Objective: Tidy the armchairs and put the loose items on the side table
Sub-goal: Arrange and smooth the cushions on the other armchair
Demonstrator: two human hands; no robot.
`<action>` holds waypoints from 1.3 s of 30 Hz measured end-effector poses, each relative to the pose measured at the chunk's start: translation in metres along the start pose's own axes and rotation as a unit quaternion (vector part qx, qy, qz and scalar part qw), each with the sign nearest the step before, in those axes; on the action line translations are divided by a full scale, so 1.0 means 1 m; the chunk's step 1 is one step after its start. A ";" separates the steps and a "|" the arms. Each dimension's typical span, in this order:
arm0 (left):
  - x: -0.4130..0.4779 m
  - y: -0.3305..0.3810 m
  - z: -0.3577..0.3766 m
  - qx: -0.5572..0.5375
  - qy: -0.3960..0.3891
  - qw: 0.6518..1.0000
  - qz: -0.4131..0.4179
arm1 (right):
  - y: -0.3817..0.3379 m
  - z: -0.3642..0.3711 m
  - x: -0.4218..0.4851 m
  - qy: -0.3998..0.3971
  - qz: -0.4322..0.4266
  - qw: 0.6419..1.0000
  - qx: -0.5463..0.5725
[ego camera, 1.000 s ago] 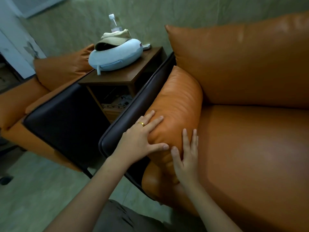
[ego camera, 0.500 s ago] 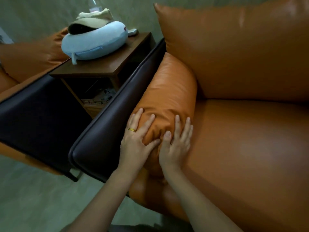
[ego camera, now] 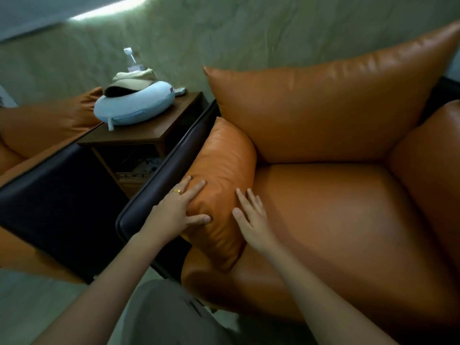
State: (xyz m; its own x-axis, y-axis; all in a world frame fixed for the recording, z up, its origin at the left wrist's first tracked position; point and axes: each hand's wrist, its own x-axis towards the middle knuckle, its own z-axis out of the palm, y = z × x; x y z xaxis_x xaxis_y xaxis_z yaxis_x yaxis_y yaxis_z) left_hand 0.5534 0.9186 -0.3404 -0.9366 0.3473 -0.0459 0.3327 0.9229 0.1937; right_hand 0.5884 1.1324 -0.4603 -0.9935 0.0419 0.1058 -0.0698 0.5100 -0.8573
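An orange leather armchair (ego camera: 336, 215) fills the right half of the view. Its left arm cushion (ego camera: 224, 170) lies along the dark frame. My left hand (ego camera: 178, 210), wearing a gold ring, rests flat on the cushion's front outer side with straight fingers. My right hand (ego camera: 251, 217) lies flat against the cushion's inner side, fingers straight. The dark wooden side table (ego camera: 149, 130) stands between the two armchairs. On it sit a light blue neck pillow (ego camera: 139, 103), a beige cap (ego camera: 132, 79) on top, a water bottle (ego camera: 131, 59) behind and a small grey item (ego camera: 179, 91).
A second orange armchair (ego camera: 42, 130) with a dark side panel (ego camera: 57, 192) stands to the left of the table. The table's lower shelf (ego camera: 139, 168) holds papers or books. A pale green wall runs behind, and greenish floor lies at the lower left.
My hands have parted: the right hand slid to the cushion's inner side and the left stayed on its outer side. The view rose and pulled back, showing more of the armchair.
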 end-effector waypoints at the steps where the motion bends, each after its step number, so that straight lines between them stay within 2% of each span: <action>1: -0.005 0.003 -0.003 0.013 -0.003 1.000 0.002 | 0.001 -0.007 -0.007 -0.005 -0.002 1.000 -0.007; 9: 0.019 0.063 0.005 0.116 0.017 0.992 0.042 | 0.012 -0.090 -0.060 -0.044 -0.060 0.974 -0.214; 17: 0.058 0.179 0.059 0.100 -0.029 0.982 0.160 | 0.017 -0.224 -0.105 0.093 0.035 0.955 -0.280; 22: 0.068 0.266 0.069 0.060 -0.029 0.971 0.228 | 0.021 -0.299 -0.142 0.178 0.081 0.938 -0.286; 27: 0.091 0.366 0.081 -0.039 -0.022 0.956 0.291 | 0.027 -0.352 -0.170 0.200 0.130 0.926 -0.293; 32: 0.127 0.459 0.121 -0.173 -0.035 0.921 0.348 | 0.055 -0.397 -0.169 0.185 0.200 0.889 -0.368; 35: 0.165 0.508 0.119 -0.258 -0.033 0.891 0.373 | 0.070 -0.425 -0.144 0.168 0.242 0.883 -0.366; 37: 0.194 0.535 0.111 -0.266 -0.028 0.880 0.394 | 0.081 -0.444 -0.125 0.157 0.272 0.881 -0.353; 39: 0.220 0.559 0.103 -0.212 -0.037 0.882 0.419 | 0.088 -0.457 -0.107 0.131 0.299 0.881 -0.343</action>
State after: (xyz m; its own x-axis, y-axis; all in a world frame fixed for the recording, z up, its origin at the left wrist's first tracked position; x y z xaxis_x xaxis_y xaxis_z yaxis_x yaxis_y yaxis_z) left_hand 0.5446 1.5281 -0.3430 -0.3657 0.9028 0.2262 0.8192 0.1969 0.5387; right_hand 0.7299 1.5654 -0.3169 -0.7727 0.6307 -0.0710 0.6193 0.7247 -0.3023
